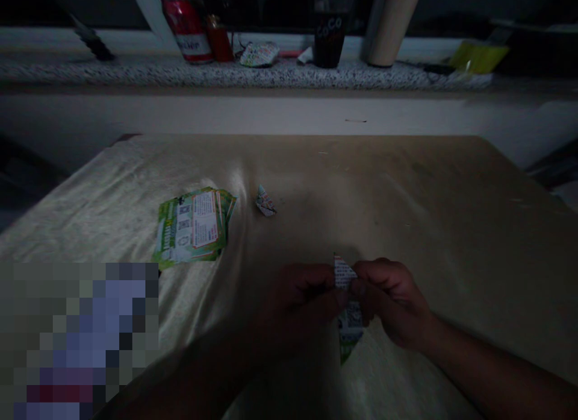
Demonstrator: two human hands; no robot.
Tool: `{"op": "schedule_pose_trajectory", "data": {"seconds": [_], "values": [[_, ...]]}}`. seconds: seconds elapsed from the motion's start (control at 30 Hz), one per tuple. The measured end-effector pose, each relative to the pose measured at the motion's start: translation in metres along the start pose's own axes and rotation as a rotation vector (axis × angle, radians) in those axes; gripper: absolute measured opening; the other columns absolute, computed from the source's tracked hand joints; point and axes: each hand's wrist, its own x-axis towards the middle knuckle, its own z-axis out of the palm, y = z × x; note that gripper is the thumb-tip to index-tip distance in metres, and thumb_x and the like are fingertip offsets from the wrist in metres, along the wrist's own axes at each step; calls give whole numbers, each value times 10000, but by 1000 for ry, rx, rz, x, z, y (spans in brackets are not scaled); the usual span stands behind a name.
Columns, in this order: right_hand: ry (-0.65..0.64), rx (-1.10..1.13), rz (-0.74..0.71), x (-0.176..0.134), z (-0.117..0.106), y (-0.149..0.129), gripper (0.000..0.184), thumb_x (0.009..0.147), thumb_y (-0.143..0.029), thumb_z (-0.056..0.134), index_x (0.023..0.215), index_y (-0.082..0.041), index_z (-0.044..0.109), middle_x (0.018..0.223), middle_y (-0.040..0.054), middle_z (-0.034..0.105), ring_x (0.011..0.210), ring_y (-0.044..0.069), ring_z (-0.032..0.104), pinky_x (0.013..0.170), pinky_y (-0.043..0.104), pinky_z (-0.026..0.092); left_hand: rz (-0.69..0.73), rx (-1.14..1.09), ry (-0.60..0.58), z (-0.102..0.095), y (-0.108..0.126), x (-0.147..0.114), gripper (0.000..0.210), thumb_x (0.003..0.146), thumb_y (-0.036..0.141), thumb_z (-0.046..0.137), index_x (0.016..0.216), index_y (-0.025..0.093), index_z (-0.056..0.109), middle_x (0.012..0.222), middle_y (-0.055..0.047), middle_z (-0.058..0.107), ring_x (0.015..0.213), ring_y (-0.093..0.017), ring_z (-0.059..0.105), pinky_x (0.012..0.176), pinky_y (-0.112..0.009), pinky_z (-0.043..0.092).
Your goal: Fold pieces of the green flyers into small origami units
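Note:
A strip of printed paper (350,326), folded to pointed ends and green at its lower tip, is pinched between both my hands above the near part of the table. My left hand (307,293) grips its left edge with thumb and fingers. From the right, my right hand (391,296) holds the same piece, its thumb close to the left thumb. Beyond them on the cloth sits a small folded paper piece (265,202) with a raised point. To its left lies a stack of green printed leaflets (194,224), slightly fanned.
A pale, wrinkled cloth covers the table (428,215). Behind it, a speckled stone sill (280,76) carries a red can (187,31), an orange bottle (220,40), a dark cup (329,37), a tan cylinder (392,25) and a yellow packet (478,57). The lower left corner is pixelated.

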Motion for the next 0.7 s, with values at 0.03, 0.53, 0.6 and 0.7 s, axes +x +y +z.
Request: {"op": "schedule_pose_trajectory", "data": {"seconds": [0.03, 0.53, 0.6, 0.7], "values": [[4, -4, 7, -1, 0, 0, 412, 991, -316, 548, 608, -164, 556, 487, -43, 498, 439, 66, 426, 431, 186, 305, -1, -11, -5, 1, 1, 0, 251, 918, 278, 616, 763, 105, 711, 729, -55, 669, 683, -136, 588, 653, -237, 454], [30, -594, -64, 20, -21, 0, 182, 929, -259, 604, 767, -190, 651, 737, 17, 605, 752, 169, 577, 698, 309, 450, -41, 859, 69, -20, -8, 8, 300, 913, 296, 537, 642, 167, 527, 608, 39, 457, 597, -129, 427, 591, -273, 301], [-12, -742, -101, 23, -24, 2, 149, 924, -227, 610, 785, -201, 657, 810, 29, 642, 858, 193, 603, 808, 355, 445, -34, 1071, 83, -19, -9, 10, 255, 910, 262, 547, 676, 162, 571, 657, 15, 531, 666, -158, 484, 670, -304, 342], [-22, -885, -92, 23, -24, 6, 121, 926, -225, 608, 822, -210, 668, 918, 46, 668, 958, 217, 605, 887, 398, 422, -52, 1297, 76, -17, -10, 10, 209, 911, 241, 553, 735, 158, 628, 747, -29, 618, 770, -204, 536, 792, -374, 380]]}}
